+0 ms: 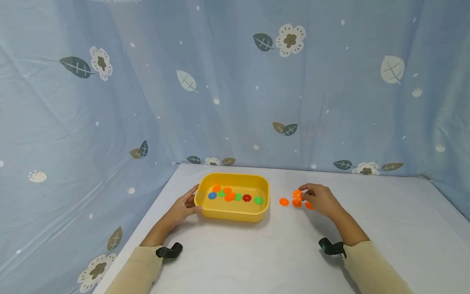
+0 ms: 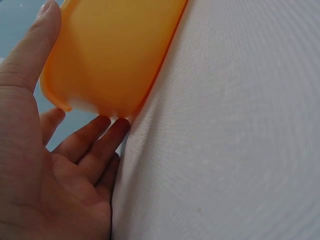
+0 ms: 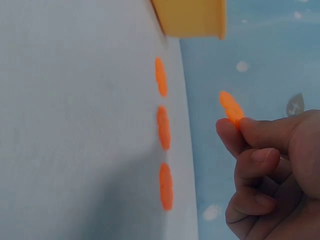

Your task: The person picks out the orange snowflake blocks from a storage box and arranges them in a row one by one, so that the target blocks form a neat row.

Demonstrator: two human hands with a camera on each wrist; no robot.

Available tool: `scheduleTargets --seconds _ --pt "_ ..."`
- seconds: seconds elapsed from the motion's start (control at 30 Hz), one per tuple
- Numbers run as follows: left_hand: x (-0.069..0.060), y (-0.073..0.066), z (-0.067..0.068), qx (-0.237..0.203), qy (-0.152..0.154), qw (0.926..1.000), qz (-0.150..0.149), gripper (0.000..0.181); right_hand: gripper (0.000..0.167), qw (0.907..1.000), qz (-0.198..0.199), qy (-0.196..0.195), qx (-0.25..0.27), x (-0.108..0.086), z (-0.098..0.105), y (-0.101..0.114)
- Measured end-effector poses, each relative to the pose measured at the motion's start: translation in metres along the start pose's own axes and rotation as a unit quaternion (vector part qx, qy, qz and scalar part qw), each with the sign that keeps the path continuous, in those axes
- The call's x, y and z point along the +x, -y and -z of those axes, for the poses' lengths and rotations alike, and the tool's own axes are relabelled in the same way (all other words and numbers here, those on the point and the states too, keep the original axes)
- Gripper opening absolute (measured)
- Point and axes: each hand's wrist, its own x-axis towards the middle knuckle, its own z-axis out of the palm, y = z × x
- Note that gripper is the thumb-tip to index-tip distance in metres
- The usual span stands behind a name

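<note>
My left hand (image 1: 184, 207) holds the left end of a yellow plastic tray (image 1: 231, 214), thumb at the front corner and fingertips against the end wall (image 2: 95, 95). Inside lie several flower-shaped plastic discs: a blue disc (image 1: 212, 196), a dark red disc (image 1: 247, 198), and some green and orange ones. Right of the tray, my right hand (image 1: 322, 199) pinches an orange flower-shaped disc (image 3: 230, 106) between thumb and forefinger, raised off the table. Below it, three more orange discs lie in a row: a left one (image 1: 284, 202), a middle one (image 3: 163, 127) and a right one (image 3: 166, 186).
A white cloth covers the table (image 1: 242, 253). Behind and to the left hangs a blue curtain (image 1: 227, 110) printed with leaves and flowers. Each wrist wears a black camera, one on the left (image 1: 169, 250) and one on the right (image 1: 331, 247).
</note>
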Motion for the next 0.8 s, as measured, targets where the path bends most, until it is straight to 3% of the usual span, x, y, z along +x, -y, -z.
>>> scheduleTargets --seconds 0.27,0.53,0.8 --pt "0.001 -0.003 -0.001 0.008 -0.001 0.9999 0.01 0.084 0.024 0.9997 0.004 -0.009 -0.022 -0.006 0.006 -0.017" --pt "-0.013 -0.032 -0.003 0.021 0.012 0.9996 0.011 0.084 0.024 0.9988 -0.006 0.0 -0.049 -0.012 0.019 -0.032" --pt "-0.014 -0.035 -0.002 0.011 0.013 0.9998 0.01 0.084 0.026 0.9984 -0.031 0.008 -0.047 -0.019 0.034 -0.045"
